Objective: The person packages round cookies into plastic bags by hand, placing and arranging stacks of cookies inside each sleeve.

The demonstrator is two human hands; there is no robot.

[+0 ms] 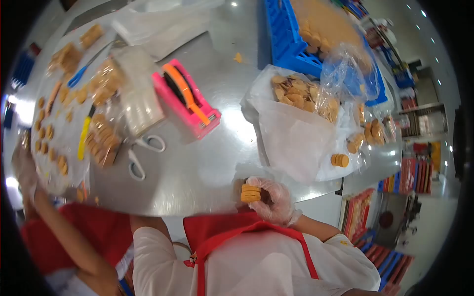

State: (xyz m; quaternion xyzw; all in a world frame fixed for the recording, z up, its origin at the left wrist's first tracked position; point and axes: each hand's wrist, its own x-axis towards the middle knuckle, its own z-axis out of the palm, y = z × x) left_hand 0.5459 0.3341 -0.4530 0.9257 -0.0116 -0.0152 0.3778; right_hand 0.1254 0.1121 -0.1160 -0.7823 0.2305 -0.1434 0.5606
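Note:
My right hand [275,201], in a clear plastic glove, is closed round a short stack of round golden cookies [250,193]. It holds the stack just over the table's near edge. My left forearm shows only in part by the edge, and my left hand is out of sight. Beyond my right hand, a white paper sheet [296,140] carries a pile of flat cookies [295,92] and a few small stacks [339,160]. Left of centre are a pink tape dispenser [201,129] with an orange part and white-handled scissors [134,165].
A blue crate [286,49] with bagged cookies stands at the back right. To the left lie bagged cookies [102,140], a yellow cutter [85,138], blue-handled scissors [78,77] and plastic bags [136,93]. A co-worker's gloved hand [24,165] is by loose cookies at the far left.

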